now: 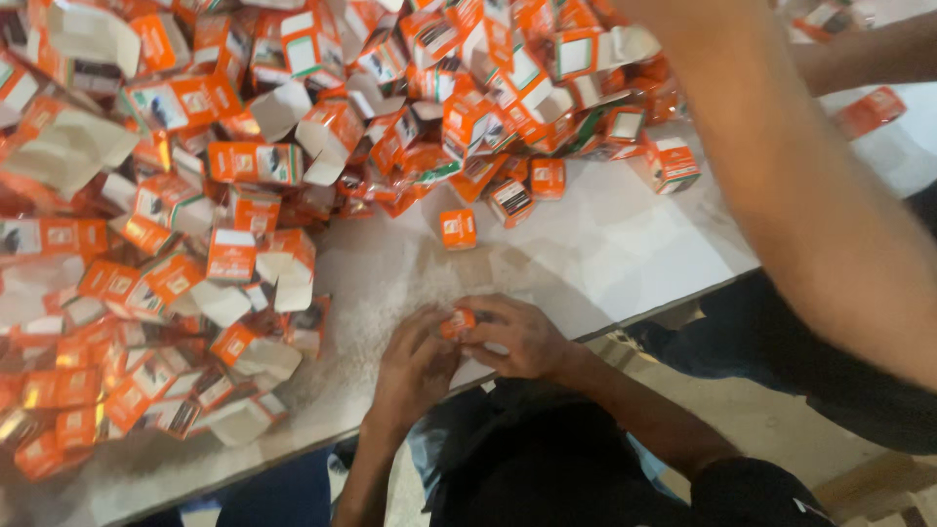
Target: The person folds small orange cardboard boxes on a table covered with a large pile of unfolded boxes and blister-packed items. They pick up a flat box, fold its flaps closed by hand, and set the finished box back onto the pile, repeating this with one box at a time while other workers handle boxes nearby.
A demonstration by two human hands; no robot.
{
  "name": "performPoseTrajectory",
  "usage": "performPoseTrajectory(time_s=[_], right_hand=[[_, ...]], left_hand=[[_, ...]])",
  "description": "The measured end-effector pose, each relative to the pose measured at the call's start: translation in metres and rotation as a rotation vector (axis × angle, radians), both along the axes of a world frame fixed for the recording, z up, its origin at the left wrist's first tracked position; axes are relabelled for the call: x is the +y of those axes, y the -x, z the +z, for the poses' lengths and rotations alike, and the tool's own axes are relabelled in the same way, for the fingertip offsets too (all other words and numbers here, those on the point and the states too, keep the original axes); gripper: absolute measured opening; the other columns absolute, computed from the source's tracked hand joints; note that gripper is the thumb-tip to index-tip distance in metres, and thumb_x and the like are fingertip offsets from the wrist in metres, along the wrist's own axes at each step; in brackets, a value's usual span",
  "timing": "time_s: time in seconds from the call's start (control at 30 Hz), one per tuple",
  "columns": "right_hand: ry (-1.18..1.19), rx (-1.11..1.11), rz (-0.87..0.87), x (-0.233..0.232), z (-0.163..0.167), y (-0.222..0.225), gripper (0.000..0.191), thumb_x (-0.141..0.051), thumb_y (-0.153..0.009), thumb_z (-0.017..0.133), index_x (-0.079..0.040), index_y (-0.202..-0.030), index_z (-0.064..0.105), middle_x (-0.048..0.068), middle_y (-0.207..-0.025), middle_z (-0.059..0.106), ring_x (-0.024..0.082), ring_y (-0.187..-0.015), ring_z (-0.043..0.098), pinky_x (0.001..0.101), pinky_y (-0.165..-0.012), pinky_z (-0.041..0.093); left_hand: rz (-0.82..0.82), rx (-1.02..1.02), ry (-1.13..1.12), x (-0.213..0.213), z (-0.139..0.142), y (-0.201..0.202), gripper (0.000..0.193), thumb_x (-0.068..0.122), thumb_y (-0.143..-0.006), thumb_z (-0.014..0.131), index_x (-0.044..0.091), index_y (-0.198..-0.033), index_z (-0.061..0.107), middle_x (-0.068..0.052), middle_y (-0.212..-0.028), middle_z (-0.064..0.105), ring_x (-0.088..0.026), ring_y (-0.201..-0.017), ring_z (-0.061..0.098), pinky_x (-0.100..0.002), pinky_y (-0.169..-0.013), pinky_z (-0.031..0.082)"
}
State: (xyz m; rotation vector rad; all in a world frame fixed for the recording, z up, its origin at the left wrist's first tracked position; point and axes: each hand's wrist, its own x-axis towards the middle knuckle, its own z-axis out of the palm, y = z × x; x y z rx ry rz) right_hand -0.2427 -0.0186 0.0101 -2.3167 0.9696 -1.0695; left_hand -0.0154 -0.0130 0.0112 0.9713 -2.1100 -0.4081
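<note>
Gripping one small orange carton [457, 322], both hands' fingers [493, 317] rest on the white table [625, 254].

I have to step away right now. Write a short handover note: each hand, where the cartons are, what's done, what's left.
Left hand and right hand are together at the table's near edge, both gripping one small orange carton.
A lone closed carton sits on the bare white table just beyond the hands.
A big heap of orange cartons, many with flaps open, covers the left and far side.
Another person's arm reaches across on the right.
Done: cannot tell beyond a few closed cartons.
Left: most of the heap looks unclosed.
</note>
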Motion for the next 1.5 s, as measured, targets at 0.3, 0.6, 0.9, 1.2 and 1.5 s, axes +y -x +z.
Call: performPoseTrajectory(time_s=[0.3,0.6,0.9,1.2,1.5], right_hand=[[-0.126,0.350,-0.766,0.010,0.044,0.101,0.032,-0.013,-0.085,0.076,-0.009,-0.116,0.071,0.016,-0.135,0.063,0.036,-0.111,0.064,0.0465,-0.092,0.053],[0.121,0.129,-0.289,-0.047,0.049,0.002,0.053,-0.023,-0.087,0.077,-0.008,-0.136,0.061,0.021,-0.140,0.057,0.041,-0.134,0.052,0.0503,-0.113,0.043],[0.224,0.503,-0.557,-0.172,0.068,-0.052,0.036,-0.011,-0.098,0.071,-0.007,-0.133,0.066,0.011,-0.123,0.065,0.033,-0.127,0.054,0.0519,-0.104,0.045],[0.011,-0.588,-0.336,-0.098,0.058,-0.002,0.026,-0.015,-0.108,0.066,0.002,-0.124,0.055,0.012,-0.113,0.068,0.014,-0.100,0.067,0.0304,-0.085,0.056],[-0.282,-0.508,-0.185,0.019,-0.006,-0.008,0.039,-0.004,-0.097,0.064,0.002,-0.135,0.055,0.012,-0.112,0.071,0.016,-0.099,0.072,0.0295,-0.085,0.059]], left_hand=[[0.173,-0.045,-0.061,0.008,0.001,0.002,0.043,0.008,-0.081,0.080,0.010,-0.123,0.068,-0.017,-0.144,0.057,-0.040,-0.134,0.054,-0.050,-0.112,0.044],[0.224,-0.073,-0.016,0.004,0.004,0.002,0.039,0.006,-0.081,0.079,0.007,-0.118,0.069,-0.016,-0.140,0.060,-0.040,-0.136,0.053,-0.049,-0.112,0.044],[0.169,-0.275,0.090,-0.007,0.026,0.008,0.030,0.012,-0.083,0.076,0.012,-0.113,0.069,-0.011,-0.137,0.064,-0.034,-0.136,0.055,-0.057,-0.114,0.040],[0.237,-0.551,0.484,-0.164,0.109,0.015,0.052,0.009,-0.094,0.061,0.014,-0.146,0.055,-0.018,-0.154,0.050,-0.036,-0.146,0.040,-0.061,-0.118,0.030],[0.046,-0.701,0.390,-0.193,0.110,0.041,0.060,0.011,-0.083,0.072,0.019,-0.141,0.057,-0.006,-0.143,0.060,-0.030,-0.145,0.041,-0.073,-0.117,0.017]])
